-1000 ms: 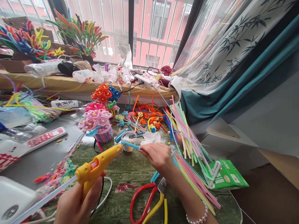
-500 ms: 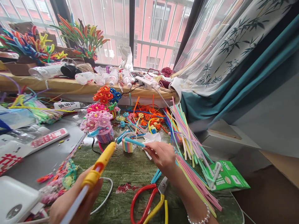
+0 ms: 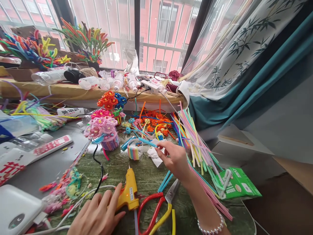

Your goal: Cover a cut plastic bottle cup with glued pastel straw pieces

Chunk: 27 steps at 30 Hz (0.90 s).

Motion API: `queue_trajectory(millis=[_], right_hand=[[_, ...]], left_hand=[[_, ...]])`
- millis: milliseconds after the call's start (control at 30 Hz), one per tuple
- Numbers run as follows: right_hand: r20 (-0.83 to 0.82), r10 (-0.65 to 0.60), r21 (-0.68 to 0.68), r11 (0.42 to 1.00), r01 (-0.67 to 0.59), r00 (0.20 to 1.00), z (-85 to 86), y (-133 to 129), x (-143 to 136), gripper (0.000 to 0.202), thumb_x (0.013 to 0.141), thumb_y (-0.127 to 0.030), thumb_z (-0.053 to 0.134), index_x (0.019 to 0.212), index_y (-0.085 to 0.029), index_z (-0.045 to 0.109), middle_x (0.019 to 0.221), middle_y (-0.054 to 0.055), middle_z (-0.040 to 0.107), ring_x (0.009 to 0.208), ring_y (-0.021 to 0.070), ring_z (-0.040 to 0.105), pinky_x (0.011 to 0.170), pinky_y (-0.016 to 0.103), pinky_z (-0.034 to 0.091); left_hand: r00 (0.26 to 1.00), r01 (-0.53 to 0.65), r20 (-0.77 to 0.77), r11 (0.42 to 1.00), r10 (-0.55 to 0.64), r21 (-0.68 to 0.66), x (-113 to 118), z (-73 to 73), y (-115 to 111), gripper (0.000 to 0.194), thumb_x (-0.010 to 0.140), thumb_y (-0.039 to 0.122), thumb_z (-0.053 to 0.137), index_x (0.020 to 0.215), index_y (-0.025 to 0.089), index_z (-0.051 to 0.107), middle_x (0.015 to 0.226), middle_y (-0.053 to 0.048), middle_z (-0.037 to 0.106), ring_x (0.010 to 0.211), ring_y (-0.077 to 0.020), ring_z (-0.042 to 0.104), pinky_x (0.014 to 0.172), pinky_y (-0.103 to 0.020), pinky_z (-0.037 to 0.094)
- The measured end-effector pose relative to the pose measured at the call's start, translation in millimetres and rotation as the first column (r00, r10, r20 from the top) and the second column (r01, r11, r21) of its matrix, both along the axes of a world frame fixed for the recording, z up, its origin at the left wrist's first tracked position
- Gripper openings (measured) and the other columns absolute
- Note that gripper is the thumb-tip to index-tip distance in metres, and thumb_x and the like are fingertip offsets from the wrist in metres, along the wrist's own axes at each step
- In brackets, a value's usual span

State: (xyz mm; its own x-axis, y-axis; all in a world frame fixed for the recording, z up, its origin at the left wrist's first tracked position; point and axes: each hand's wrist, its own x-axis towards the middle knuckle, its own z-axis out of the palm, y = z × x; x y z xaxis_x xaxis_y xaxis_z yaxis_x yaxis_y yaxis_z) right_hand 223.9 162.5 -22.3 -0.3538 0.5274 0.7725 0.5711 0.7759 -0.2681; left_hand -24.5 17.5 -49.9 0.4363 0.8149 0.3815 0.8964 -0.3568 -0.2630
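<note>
My left hand (image 3: 99,209) rests with its fingers apart at the handle of a yellow glue gun (image 3: 129,191), which lies on the green table with its nozzle pointing away. Pinched in my right hand (image 3: 172,160) is a light blue pipe cleaner (image 3: 146,142), its far end above a small clear cup (image 3: 135,149) partly covered by pastel stripes. White tissue (image 3: 156,157) lies behind my right fingers. Red-and-yellow scissors (image 3: 161,209) sit between my hands, beside short blue pieces (image 3: 165,181).
Pipe cleaner flowers in a striped pot (image 3: 110,142) stand left of the cup. Bundled pastel pipe cleaners (image 3: 195,140) and a green packet (image 3: 241,184) are at the right. A white device (image 3: 19,210) and cables occupy the lower left. Bottles (image 3: 89,82) line the windowsill.
The glue gun, held raised in my left hand before, now lies on the table with that hand loosened beside it. My right hand has shifted slightly right, and the blue pipe cleaner is off the striped cup's side.
</note>
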Motion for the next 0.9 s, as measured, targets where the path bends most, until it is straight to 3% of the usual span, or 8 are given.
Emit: queue_trajectory(millis=[67,167,267,300,400,467,633,900], right_hand=[[0.055,-0.043,0.043,0.998,0.04,0.998,0.7,0,0,0.015,0.099,-0.025,0.052,0.097,-0.015,0.063,0.082,0.003,0.072,0.058,0.0116,0.061,0.06,0.025,0.044],[0.133,-0.126,0.135,0.985,0.108,0.983,1.7,0,1,0.016,0.099,-0.024,0.052,0.096,-0.014,0.063,0.08,0.004,0.072,0.062,0.0135,0.064,0.059,0.027,0.04],[0.171,-0.184,0.208,0.967,0.147,0.968,3.7,0,2,0.016,0.099,-0.022,0.052,0.096,-0.012,0.064,0.077,0.004,0.072,0.063,0.0145,0.065,0.058,0.028,0.037],[0.177,-0.2,0.227,0.961,0.158,0.964,4.6,0,2,0.016,0.099,-0.021,0.052,0.096,-0.012,0.064,0.076,0.004,0.071,0.062,0.0146,0.064,0.057,0.028,0.036],[0.194,-0.254,0.268,0.943,0.198,0.948,6.6,1,4,0.016,0.098,-0.02,0.052,0.092,-0.012,0.064,0.069,0.003,0.068,0.056,0.0152,0.06,0.056,0.029,0.033],[0.217,-0.282,0.267,0.938,0.221,0.935,6.3,2,4,0.018,0.098,-0.021,0.051,0.089,-0.013,0.064,0.065,0.001,0.065,0.054,0.0157,0.057,0.055,0.03,0.031],[0.303,-0.285,0.215,0.95,0.226,0.91,0.0,1,-2,0.02,0.098,-0.02,0.05,0.084,-0.015,0.063,0.063,0.001,0.063,0.056,0.0176,0.058,0.056,0.031,0.028],[0.373,-0.285,0.184,0.956,0.23,0.883,-2.1,-4,-13,0.014,0.087,-0.017,0.064,0.073,-0.018,0.06,0.061,-0.001,0.062,0.053,0.0188,0.058,0.053,0.032,0.028]], left_hand=[[1.0,0.019,-0.001,0.998,-0.019,0.057,0,18.7,12,0.037,0.093,0.021,0.042,0.123,0.013,0.063,0.098,-0.011,0.072,0.08,-0.0275,0.065,0.068,-0.04,0.05],[1.0,-0.001,-0.023,0.997,0.003,0.083,8,45.6,50,0.036,0.091,0.013,0.048,0.123,0.013,0.062,0.116,-0.012,0.069,0.094,-0.0288,0.063,0.074,-0.04,0.049],[1.0,-0.008,-0.002,1.0,0.008,-0.005,19,57.8,99,0.04,0.084,0.009,0.061,0.124,0.013,0.062,0.124,-0.011,0.066,0.101,-0.0303,0.061,0.077,-0.04,0.048],[1.0,0.005,0.014,0.998,-0.004,-0.062,22,58.3,114,0.039,0.082,0.008,0.064,0.12,0.014,0.064,0.12,-0.01,0.068,0.1,-0.0311,0.061,0.075,-0.041,0.048],[0.996,0.077,0.059,0.982,-0.068,-0.174,22,54.6,143,0.013,0.079,0.009,0.068,0.083,0.02,0.073,0.08,-0.003,0.073,0.082,-0.0254,0.064,0.065,-0.034,0.045],[0.994,0.082,0.089,0.982,-0.067,-0.169,19,51.4,149,0.014,0.083,0.012,0.066,0.075,0.022,0.071,0.071,-0.001,0.07,0.074,-0.0215,0.063,0.061,-0.03,0.042],[0.98,0.066,0.191,0.998,-0.063,-0.01,17,46.2,143,0.018,0.092,0.02,0.056,0.077,0.019,0.066,0.073,-0.002,0.069,0.075,-0.0211,0.06,0.06,-0.029,0.039],[0.978,0.123,0.157,0.986,-0.139,0.109,20,41.6,137,0.021,0.095,0.02,0.052,0.076,0.019,0.063,0.07,-0.001,0.066,0.072,-0.0204,0.056,0.06,-0.03,0.038]])
